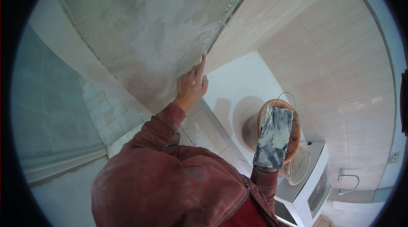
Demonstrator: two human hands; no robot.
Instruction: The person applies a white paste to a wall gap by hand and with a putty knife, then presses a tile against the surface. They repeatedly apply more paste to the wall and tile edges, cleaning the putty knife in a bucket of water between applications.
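Note:
My left hand (192, 83) reaches up with its fingers stretched out, and the index fingertip touches the plaster-smeared edge (217, 31) where the grey wall (148, 27) meets the tiles. Nothing shows in that hand. At the lower right, a plastering trowel (275, 135) lies flat over a bucket, its dark rectangular blade streaked with pale wet plaster. My right hand is hidden beneath the blade; only its sleeve shows, and the trowel rests on that hand. The round bucket (296, 144) has an orange, dirty rim and a wire handle.
A pale plastic tub (299, 165) stands beside the bucket. Near it are a white-edged sink unit (318, 188) and a wall tap (348, 178). Beige tiles (327, 70) cover the right wall. Tiled floor (204, 129) shows below my left arm.

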